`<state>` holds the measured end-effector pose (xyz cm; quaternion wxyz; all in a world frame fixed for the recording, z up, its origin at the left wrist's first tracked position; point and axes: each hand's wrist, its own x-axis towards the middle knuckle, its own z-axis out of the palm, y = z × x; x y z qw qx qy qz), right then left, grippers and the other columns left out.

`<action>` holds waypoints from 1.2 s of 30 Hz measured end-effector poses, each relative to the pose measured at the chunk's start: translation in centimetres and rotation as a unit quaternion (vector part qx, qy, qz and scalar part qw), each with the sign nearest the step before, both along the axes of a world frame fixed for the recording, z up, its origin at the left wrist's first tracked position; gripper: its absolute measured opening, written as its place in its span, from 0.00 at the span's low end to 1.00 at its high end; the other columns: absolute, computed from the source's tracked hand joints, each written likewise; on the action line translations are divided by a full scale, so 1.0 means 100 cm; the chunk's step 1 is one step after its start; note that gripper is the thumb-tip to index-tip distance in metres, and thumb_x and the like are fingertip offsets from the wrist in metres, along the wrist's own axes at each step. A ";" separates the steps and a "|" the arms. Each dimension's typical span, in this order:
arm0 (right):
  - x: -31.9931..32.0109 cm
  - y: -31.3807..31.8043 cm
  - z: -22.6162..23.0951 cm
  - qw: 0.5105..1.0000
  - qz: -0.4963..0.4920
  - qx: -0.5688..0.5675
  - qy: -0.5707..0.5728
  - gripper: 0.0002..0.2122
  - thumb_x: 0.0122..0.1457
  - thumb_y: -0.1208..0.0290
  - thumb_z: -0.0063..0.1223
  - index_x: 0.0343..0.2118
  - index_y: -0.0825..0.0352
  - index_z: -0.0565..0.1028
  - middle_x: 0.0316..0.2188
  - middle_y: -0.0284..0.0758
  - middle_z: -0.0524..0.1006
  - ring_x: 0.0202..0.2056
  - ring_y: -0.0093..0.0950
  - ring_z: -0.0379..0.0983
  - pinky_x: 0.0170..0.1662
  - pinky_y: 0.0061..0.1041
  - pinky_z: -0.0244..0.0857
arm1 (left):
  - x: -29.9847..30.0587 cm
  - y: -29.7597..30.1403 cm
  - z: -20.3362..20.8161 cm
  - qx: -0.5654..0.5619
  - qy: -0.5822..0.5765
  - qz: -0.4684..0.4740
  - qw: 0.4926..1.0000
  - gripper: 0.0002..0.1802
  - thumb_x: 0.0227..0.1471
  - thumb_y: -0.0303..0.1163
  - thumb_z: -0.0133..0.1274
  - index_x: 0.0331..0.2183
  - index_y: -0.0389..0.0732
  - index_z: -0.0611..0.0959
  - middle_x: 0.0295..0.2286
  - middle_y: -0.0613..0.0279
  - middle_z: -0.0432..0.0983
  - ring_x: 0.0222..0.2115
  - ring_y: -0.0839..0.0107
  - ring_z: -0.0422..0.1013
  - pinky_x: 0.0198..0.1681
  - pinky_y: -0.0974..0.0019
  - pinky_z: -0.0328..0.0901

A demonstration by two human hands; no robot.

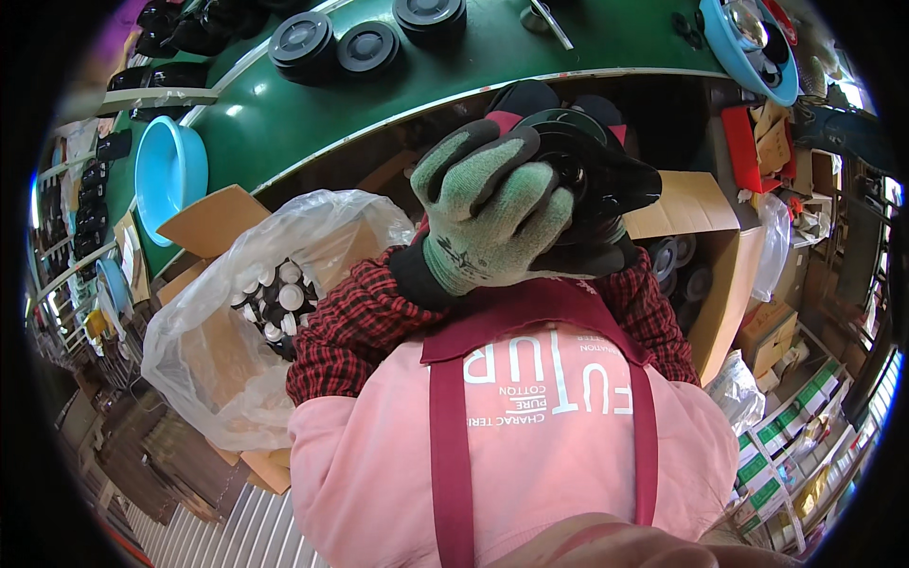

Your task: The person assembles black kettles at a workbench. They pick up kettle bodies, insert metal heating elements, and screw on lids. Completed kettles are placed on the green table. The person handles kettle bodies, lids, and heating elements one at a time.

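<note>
In front of my chest is a glossy black part (620, 182), rounded, with a pointed, spout-like end to the right. My left hand (497, 208), in a green-and-grey knit glove, is closed over its left side with bent fingers. From below right, my right hand (617, 248) grips the same part; most of its fingers are hidden behind it. A dark round rim (568, 120) shows at the part's top. What lies beneath my left palm is out of sight.
A green worktable (241, 118) carries stacked black discs (431, 13) and blue basins (171, 180). Left of me stands a plastic-lined carton (213, 379) with small white-and-black pieces. An open carton (724, 293) of dark round parts is at right, near a red bin (741, 142).
</note>
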<state>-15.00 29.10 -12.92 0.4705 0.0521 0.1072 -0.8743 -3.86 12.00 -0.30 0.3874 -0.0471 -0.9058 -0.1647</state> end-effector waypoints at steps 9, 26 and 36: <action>0.009 0.002 -0.012 1.000 0.007 0.014 -0.006 0.33 0.70 0.46 0.32 0.70 0.64 0.57 0.66 0.42 0.64 0.65 0.39 0.62 0.69 0.40 0.55 | -0.002 0.003 0.004 0.007 0.011 -0.013 1.000 0.15 0.35 0.43 0.60 0.32 0.55 0.85 0.38 0.71 0.76 0.48 0.63 0.71 0.51 0.46 0.65; -0.001 0.014 -0.047 0.786 -0.060 0.305 0.534 0.25 0.66 0.73 0.47 0.64 0.73 0.58 0.63 0.48 0.67 0.61 0.41 0.67 0.65 0.38 0.62 | -0.022 -0.060 0.053 -0.020 -0.227 -0.090 0.970 0.16 0.41 0.26 0.69 0.37 0.48 0.87 0.44 0.62 0.77 0.43 0.62 0.76 0.45 0.65 0.73; -0.002 0.032 -0.044 0.769 -0.056 0.320 0.551 0.27 0.70 0.57 0.41 0.64 0.71 0.62 0.60 0.43 0.70 0.62 0.33 0.66 0.65 0.34 0.60 | -0.015 -0.075 0.037 0.649 -0.214 -0.059 0.727 0.17 0.67 0.39 0.51 0.47 0.34 0.79 0.40 0.52 0.79 0.36 0.68 0.79 0.40 0.67 0.75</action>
